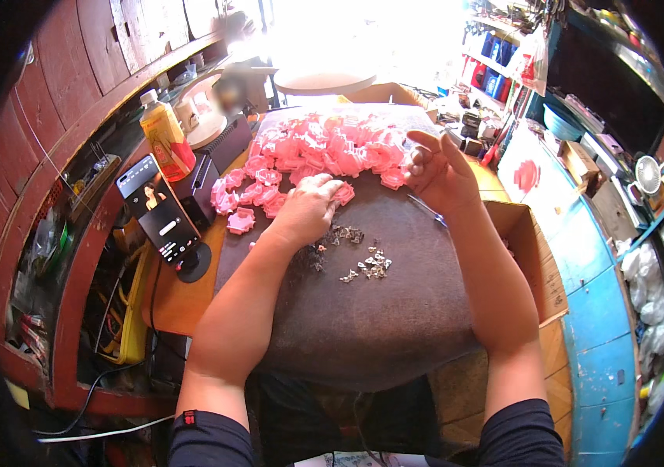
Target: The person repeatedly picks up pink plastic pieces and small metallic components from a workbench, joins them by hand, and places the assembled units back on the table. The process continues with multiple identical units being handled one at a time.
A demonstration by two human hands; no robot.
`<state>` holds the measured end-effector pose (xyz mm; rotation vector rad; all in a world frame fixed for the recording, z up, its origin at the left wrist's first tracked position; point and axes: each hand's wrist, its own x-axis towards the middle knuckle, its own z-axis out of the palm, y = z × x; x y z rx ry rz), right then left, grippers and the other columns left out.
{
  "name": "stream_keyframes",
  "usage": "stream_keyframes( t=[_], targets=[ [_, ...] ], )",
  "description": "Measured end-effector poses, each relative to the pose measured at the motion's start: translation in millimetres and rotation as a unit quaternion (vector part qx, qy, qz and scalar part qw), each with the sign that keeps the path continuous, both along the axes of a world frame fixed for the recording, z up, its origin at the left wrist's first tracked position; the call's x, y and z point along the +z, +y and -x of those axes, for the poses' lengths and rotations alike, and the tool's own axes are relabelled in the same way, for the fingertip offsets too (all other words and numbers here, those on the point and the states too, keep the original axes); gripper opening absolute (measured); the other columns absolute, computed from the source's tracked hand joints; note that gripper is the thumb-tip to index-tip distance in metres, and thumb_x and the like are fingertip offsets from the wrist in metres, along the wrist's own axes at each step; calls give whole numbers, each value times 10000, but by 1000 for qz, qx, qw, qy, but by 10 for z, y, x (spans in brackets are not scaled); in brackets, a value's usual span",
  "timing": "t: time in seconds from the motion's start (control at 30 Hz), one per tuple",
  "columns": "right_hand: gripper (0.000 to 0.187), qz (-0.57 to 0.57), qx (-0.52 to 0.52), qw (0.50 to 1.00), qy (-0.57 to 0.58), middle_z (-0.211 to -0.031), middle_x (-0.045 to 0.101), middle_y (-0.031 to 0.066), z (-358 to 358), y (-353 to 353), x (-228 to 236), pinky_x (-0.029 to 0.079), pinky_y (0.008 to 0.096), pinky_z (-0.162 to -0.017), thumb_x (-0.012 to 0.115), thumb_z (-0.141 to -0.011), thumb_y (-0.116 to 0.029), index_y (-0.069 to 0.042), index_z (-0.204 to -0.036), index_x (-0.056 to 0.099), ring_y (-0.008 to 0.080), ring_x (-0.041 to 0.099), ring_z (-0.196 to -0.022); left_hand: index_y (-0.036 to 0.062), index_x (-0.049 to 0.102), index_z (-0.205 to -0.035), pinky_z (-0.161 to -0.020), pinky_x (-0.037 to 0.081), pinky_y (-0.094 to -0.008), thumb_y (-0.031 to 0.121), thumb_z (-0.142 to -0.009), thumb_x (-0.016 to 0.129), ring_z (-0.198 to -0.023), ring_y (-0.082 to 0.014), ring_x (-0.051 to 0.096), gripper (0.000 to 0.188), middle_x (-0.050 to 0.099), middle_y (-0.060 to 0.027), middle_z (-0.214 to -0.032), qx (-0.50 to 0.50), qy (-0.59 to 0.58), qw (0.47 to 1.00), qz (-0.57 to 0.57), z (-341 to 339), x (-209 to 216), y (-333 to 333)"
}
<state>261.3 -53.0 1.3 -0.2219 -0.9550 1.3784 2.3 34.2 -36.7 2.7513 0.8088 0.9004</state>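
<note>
A loose heap of pink moulded plastic pieces (pixel 332 144) spreads over the far half of the brown-covered work surface (pixel 378 327). At the heap's near edge, my left hand (pixel 310 208) is closed, its bent fingertips against a pink piece (pixel 343 194). My right hand (pixel 442 173) is raised beside the heap's right side. Its fingers are part bent and apart, with nothing visible in them. Small dark metal parts (pixel 345 234) lie just right of my left wrist, and a cluster of shiny silvery parts (pixel 374 265) sits nearer me. A thin pen-like tool (pixel 427 210) lies by my right forearm.
To the left, a phone (pixel 159 208) leans on a round stand (pixel 194 263), with a drink bottle (pixel 167 136) behind it. An open cardboard box (pixel 530 257) stands beyond my right forearm. Blue cabinets (pixel 600 311) line the right side; a wooden shelf unit (pixel 75 311) borders the left.
</note>
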Motion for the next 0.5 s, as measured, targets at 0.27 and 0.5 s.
stream_keyframes(
  t=[0.27, 0.5],
  targets=[
    [337, 54, -99, 989, -99, -738, 637, 27, 293, -79, 91, 451, 253, -572, 555, -981, -305, 4, -1039, 676, 125, 587, -641, 65, 638, -1154, -934, 470, -455, 254, -830, 715, -1076, -349, 605, 383, 625, -175, -1104, 22, 42, 994, 99, -9, 9, 60],
    [145, 26, -298, 835, -462, -715, 653, 21, 418, -16, -54, 480, 262, -602, 672, -882, -149, -16, -928, 709, 110, 595, -645, -37, 639, -1055, -829, 514, -360, 219, -875, 670, -922, -234, 652, 314, 660, -148, -961, 18, -187, 974, 125, -26, 233, -63]
  ],
)
